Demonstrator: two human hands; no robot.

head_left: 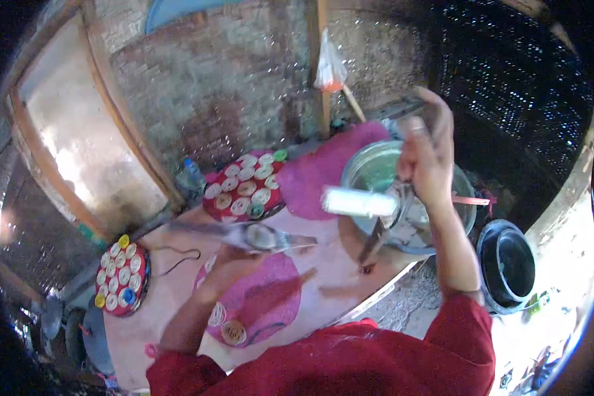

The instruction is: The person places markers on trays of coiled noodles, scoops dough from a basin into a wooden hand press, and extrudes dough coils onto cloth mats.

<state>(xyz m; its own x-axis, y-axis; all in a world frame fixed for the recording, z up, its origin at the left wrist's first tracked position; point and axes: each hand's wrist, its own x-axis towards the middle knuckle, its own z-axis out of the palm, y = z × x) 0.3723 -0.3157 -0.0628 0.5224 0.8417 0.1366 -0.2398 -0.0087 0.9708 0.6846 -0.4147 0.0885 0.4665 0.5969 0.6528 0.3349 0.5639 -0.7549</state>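
Note:
My left hand [234,263] is closed around a long grey metal tool [261,236] with a round opening in its flat middle; motion blurs it. The tool is above a round pink mat [270,290] that bears a few coils of pale strands, one of them a browner coil [233,332]. My right hand [430,155] is raised over a wide basin [465,228], fingers apart and blurred, with nothing visible in it. Pale dough-like pieces [412,221] lie in the basin. A white cylinder [358,202] shows across its near left edge, and a brown stick-like piece [372,244] below that.
Two round red trays of pale coils, a far tray [244,188] and a left tray [121,276], rest on the pink table [171,284]. Behind lies a pink cloth [317,175]. A dark tub [506,264] stands at right. A plastic bag [330,66] hangs on the post.

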